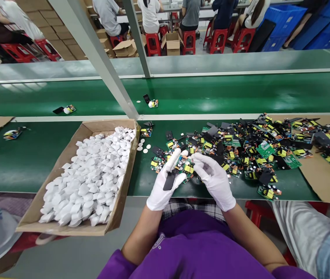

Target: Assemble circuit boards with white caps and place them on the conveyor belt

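My left hand (pixel 165 182), in a white glove, grips a small green circuit board with yellow parts (pixel 188 169). A black plate (pixel 169 181) sits between its thumb and fingers. My right hand (pixel 213 178), also gloved, has its fingers bent and pinched at the board's right edge; what lies between the fingertips is hard to make out. Just beyond both hands a heap of similar boards with black plates (pixel 234 145) spreads to the right. A cardboard tray (pixel 127 182) full of white rounded pieces (pixel 86 182) stands to the left.
Several white discs (pixel 145 150) lie beside the tray. Behind a metal post (pixel 103 62), a green conveyor belt (pixel 211 95) carries boards, one of them (pixel 153 103) with a white piece on it. A neighbour's leg (pixel 301 224) is at right. People sit on red stools (pixel 153 43) farther back.
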A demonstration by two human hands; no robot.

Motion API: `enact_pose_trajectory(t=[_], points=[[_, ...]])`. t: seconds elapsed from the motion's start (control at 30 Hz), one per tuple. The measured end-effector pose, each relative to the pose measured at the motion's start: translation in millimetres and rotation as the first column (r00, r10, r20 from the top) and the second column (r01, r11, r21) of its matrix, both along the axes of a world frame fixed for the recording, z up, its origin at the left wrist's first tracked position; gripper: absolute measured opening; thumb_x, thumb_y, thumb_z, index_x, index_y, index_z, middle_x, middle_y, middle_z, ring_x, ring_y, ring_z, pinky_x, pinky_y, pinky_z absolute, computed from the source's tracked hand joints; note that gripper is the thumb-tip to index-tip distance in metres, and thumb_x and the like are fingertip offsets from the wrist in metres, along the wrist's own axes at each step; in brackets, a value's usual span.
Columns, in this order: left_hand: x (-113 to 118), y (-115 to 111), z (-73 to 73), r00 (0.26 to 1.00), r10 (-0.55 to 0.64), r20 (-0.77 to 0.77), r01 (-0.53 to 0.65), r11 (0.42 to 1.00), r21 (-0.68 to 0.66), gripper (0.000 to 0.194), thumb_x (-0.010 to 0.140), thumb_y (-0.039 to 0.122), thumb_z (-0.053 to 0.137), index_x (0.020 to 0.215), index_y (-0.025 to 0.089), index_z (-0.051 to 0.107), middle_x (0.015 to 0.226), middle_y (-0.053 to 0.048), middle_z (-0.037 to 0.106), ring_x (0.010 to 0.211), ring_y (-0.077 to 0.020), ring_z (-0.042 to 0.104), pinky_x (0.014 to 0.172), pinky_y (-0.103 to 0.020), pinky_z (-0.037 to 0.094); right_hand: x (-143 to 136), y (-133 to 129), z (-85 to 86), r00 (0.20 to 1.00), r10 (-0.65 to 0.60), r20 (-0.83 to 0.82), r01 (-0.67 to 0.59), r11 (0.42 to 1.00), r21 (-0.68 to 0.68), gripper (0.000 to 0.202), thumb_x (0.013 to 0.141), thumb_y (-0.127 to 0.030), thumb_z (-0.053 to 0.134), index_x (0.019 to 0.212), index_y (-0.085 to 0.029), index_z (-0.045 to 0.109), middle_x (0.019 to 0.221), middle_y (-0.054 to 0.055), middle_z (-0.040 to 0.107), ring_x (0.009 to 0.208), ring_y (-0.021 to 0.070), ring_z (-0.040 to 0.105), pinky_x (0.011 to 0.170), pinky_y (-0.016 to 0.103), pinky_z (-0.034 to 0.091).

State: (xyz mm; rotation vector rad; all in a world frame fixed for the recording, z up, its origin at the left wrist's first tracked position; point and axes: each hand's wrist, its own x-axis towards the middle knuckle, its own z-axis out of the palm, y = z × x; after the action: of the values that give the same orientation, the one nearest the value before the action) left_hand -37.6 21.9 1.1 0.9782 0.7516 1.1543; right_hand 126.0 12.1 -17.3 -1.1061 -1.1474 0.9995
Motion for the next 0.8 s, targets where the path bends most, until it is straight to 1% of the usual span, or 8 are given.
enact_pose_trajectory(t=[0.1,0.17,0.27,0.33,0.47,0.57,0.67,0.8], points=[[0,3,-6.3,1.0,0.021,0.01,-0.021,1.0,-0.009,0.062,0.083,0.025,0.078,0.142,0.029,0.059,0.151,-0.008,0.056,0.146,-0.0292,0.045,0.125,-0.042,0.032,2,-3,1.0,0.999,-0.011,0.045,0.011,1.0,0.0,0.043,0.091,-0.039,0.069,0.131,-0.025,0.064,0.123,0.01,0.074,0.108,0.0212,0.073,0.098,0.039,0.062],[-1,4,-9.3,0.998,0.054,-0.026,-0.055,0.998,-0.03,0.059,0.084,0.026,0.078,0.14,0.027,0.061,0.15,-0.008,0.058,0.144,-0.0297,0.047,0.125,-0.043,0.033,6,-4,4.7,0.983,-0.014,0.183,-0.006,0.994,0.112,0.043,0.093,-0.032,0.068,0.135,-0.027,0.061,0.122,0.009,0.074,0.109,0.0212,0.072,0.102,0.042,0.06],[-3,6,-9.5,0.995,0.072,-0.072,-0.077,0.995,-0.069,0.057,0.081,0.028,0.08,0.135,0.026,0.065,0.148,-0.008,0.059,0.143,-0.0298,0.048,0.123,-0.043,0.035,11,-2,12.8,0.89,-0.003,0.455,-0.178,0.918,0.353,0.038,0.09,-0.021,0.068,0.126,-0.033,0.067,0.116,0.004,0.076,0.117,0.0223,0.069,0.108,0.046,0.056],[-4,7,-8.0,0.999,0.001,-0.039,-0.005,0.992,-0.123,0.062,0.075,0.026,0.085,0.134,0.027,0.066,0.146,-0.007,0.061,0.139,-0.0301,0.052,0.12,-0.042,0.04,12,2,16.6,0.847,-0.018,0.531,-0.243,0.875,0.418,0.036,0.09,-0.019,0.067,0.123,-0.034,0.068,0.114,0.003,0.076,0.121,0.023,0.067,0.107,0.047,0.056],[-2,12,-7.1,0.984,-0.136,0.116,0.16,0.958,-0.239,0.065,0.065,0.027,0.092,0.125,0.02,0.07,0.125,-0.011,0.073,0.119,-0.0318,0.067,0.108,-0.045,0.051,10,3,15.0,0.891,-0.022,0.454,-0.164,0.916,0.367,0.034,0.092,-0.023,0.067,0.125,-0.032,0.066,0.117,0.006,0.074,0.118,0.0231,0.068,0.101,0.045,0.059],[5,14,-7.8,0.982,-0.079,0.174,0.122,0.961,-0.25,0.052,0.064,0.031,0.093,0.11,0.016,0.074,0.112,-0.011,0.076,0.113,-0.0309,0.069,0.103,-0.044,0.054,7,0,10.2,0.926,-0.003,0.378,-0.122,0.944,0.306,0.033,0.092,-0.025,0.068,0.125,-0.03,0.066,0.118,0.008,0.073,0.111,0.0227,0.07,0.097,0.042,0.06],[12,11,-8.0,0.981,-0.019,0.194,0.072,0.961,-0.266,0.043,0.07,0.033,0.089,0.108,0.017,0.073,0.117,-0.011,0.075,0.116,-0.0303,0.068,0.102,-0.044,0.055,5,-1,7.8,0.928,-0.036,0.37,-0.088,0.946,0.313,0.035,0.092,-0.024,0.069,0.126,-0.03,0.066,0.118,0.007,0.073,0.108,0.0212,0.071,0.097,0.041,0.06],[15,5,-11.6,0.982,-0.058,0.182,0.107,0.957,-0.268,0.045,0.079,0.037,0.082,0.119,0.019,0.07,0.131,-0.012,0.069,0.121,-0.0307,0.065,0.1,-0.042,0.057,8,1,10.8,0.904,-0.055,0.424,-0.119,0.92,0.374,0.035,0.092,-0.022,0.069,0.125,-0.031,0.066,0.116,0.006,0.074,0.109,0.0205,0.071,0.095,0.039,0.06]])
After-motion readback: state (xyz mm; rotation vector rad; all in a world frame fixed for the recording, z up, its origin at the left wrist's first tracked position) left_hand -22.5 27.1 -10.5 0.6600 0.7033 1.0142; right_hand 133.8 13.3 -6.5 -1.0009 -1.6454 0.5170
